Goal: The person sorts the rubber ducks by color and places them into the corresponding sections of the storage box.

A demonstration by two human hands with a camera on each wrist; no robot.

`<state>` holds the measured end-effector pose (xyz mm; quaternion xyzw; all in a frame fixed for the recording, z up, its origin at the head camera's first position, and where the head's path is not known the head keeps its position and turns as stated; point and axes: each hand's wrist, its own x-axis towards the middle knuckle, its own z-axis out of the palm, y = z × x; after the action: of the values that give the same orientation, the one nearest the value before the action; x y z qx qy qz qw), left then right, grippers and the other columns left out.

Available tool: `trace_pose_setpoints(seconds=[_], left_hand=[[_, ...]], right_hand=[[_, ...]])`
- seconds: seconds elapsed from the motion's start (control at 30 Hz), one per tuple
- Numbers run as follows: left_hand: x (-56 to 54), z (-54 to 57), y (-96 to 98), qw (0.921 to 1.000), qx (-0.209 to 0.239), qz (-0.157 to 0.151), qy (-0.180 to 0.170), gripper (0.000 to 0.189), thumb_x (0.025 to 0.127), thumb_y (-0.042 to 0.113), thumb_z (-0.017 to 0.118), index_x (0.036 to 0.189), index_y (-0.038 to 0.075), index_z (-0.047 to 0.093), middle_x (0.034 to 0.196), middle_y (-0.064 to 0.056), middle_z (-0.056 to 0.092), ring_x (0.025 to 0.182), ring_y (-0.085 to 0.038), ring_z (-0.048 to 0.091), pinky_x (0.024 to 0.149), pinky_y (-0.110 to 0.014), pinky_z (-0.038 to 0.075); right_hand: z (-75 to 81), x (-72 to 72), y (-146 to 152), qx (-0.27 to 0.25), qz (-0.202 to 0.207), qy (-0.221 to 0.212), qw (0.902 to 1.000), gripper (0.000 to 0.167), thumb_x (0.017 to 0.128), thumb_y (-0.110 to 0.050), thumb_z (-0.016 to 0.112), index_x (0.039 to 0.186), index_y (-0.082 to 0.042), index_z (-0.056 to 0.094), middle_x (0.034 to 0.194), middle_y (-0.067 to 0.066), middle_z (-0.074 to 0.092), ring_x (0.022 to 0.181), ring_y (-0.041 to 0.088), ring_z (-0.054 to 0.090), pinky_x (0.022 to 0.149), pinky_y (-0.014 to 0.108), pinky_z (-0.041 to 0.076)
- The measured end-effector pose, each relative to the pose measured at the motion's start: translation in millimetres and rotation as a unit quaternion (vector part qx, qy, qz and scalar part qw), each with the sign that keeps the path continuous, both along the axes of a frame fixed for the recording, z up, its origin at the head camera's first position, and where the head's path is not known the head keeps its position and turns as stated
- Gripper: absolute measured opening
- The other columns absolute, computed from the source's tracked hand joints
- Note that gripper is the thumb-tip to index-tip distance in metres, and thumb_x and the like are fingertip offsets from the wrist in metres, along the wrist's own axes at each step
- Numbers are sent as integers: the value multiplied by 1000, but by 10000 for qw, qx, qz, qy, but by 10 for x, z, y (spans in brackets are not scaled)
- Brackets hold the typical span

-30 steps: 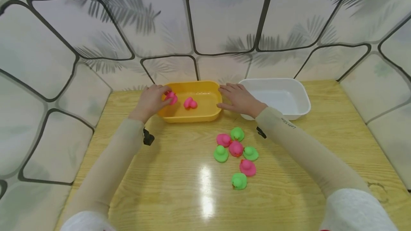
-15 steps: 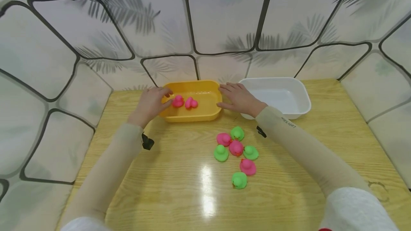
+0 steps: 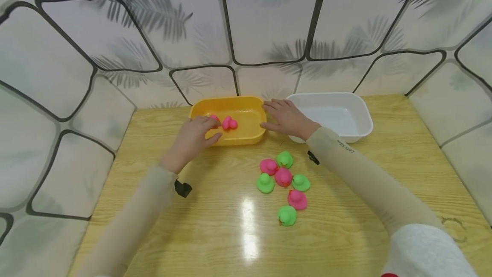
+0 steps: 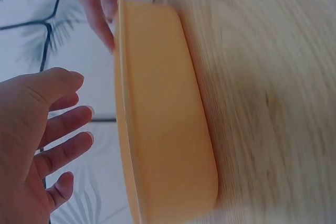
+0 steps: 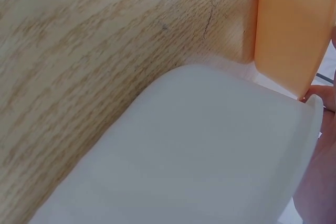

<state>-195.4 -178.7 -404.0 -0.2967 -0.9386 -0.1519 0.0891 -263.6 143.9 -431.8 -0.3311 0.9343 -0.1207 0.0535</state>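
My left hand (image 3: 194, 138) hovers over the front left rim of the yellow tub (image 3: 246, 141), fingers loosely bent and nothing held. In the left wrist view, that hand (image 4: 31, 129) shows spread fingers beside the tub's side wall (image 4: 163, 114). Inside the tub lie a pink toy duck (image 3: 229, 123) and a second pink duck (image 3: 213, 119), partly hidden behind my left fingers. My right hand (image 3: 286, 119) rests with straight fingers at the tub's right end. In the right wrist view, only part of this hand (image 5: 320, 156) shows, behind the white tub's rim.
Right of the yellow tub stands a white tub (image 3: 359, 112), partly behind my right hand. On the wooden table in front lie several green ducks (image 3: 265, 184) and three pink ducks (image 3: 297, 200). A patterned wall (image 3: 269, 25) rises behind both tubs.
My left hand has let go of a pink duck inside the yellow tub, then moved toward the front and right. The right hand has stayed in place.
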Motion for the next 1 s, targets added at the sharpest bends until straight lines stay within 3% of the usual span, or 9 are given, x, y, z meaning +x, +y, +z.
trace_pose_setpoints(seconds=[0.13,0.23,0.37,0.47,0.63,0.87,1.0], left_hand=[[136,-11,131,9992,137,-291,247,26,93,23,81,113,7,74,105,-7,73,95,-30,66,80,-51,49],[248,1,239,9978,227,-506,370,29,91,22,83,114,7,75,108,-8,75,97,-30,67,83,-50,48],[374,6,364,9967,234,-707,334,29,91,23,82,116,9,75,112,-6,76,103,-29,67,90,-49,48],[444,-18,433,9962,206,-793,280,29,92,24,82,117,11,75,111,-3,76,102,-25,67,86,-44,46],[506,-104,534,9952,225,-931,222,28,92,25,82,116,12,75,109,-1,75,98,-23,66,80,-40,46],[540,-275,675,9939,192,-1041,-311,29,96,28,78,121,14,74,118,-1,74,111,-25,65,99,-48,50],[531,-368,747,9922,142,-1137,-485,28,98,28,75,123,14,73,120,-1,73,112,-24,64,98,-44,52]], right_hand=[[-1,5,0,-15,14,10,10000,74,105,-49,58,158,0,40,163,20,39,153,42,29,123,60,20],[7,2,-3,13,16,16,10000,74,105,-49,58,158,0,40,163,20,39,153,42,29,123,60,20],[21,-1,-10,58,-4,38,10000,74,105,-49,58,158,0,41,163,20,40,152,43,29,123,60,21],[12,-1,-13,89,-6,50,9999,74,105,-49,58,158,0,41,163,20,40,152,43,30,123,60,21],[-10,-4,-18,72,4,95,9999,74,105,-49,59,157,0,42,162,21,41,151,43,32,123,60,22],[-15,6,-11,43,-9,164,9999,74,104,-49,60,156,1,43,161,21,43,150,43,34,122,61,24],[-8,6,-9,12,-15,190,9998,74,104,-49,60,156,1,43,161,21,43,150,43,34,121,61,24]])
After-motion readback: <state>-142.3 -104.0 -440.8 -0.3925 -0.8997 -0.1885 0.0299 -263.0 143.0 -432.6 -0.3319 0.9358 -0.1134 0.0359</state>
